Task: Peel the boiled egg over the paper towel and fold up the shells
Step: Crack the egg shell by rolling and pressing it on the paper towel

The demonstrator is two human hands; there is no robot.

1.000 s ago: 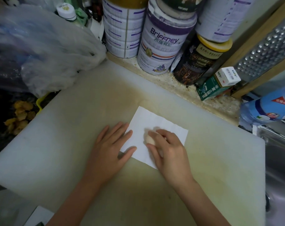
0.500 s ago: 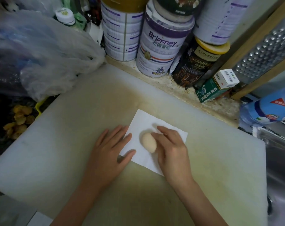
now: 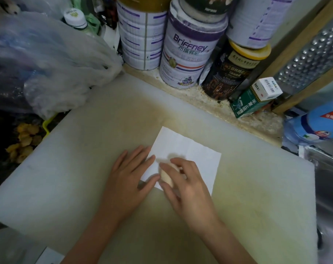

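Note:
A white paper towel lies flat on the pale cutting board. On its near left part rests a pale beige boiled egg, its shell on. My right hand curls over the egg from the right, with fingers and thumb around it. My left hand lies flat, fingers spread, pressing the towel's left edge against the board, its thumb close beside the egg. Most of the egg is hidden under my right fingers.
Tall tins and jars stand along the back edge, with a green box beside them. A plastic bag bulges at the back left. A metal grater leans at the right, and a sink lies beyond the board.
My right hand has closed over the egg and drawn it toward me and my left thumb. Half a second ago the egg lay exposed beside the fingers. The left hand stays put.

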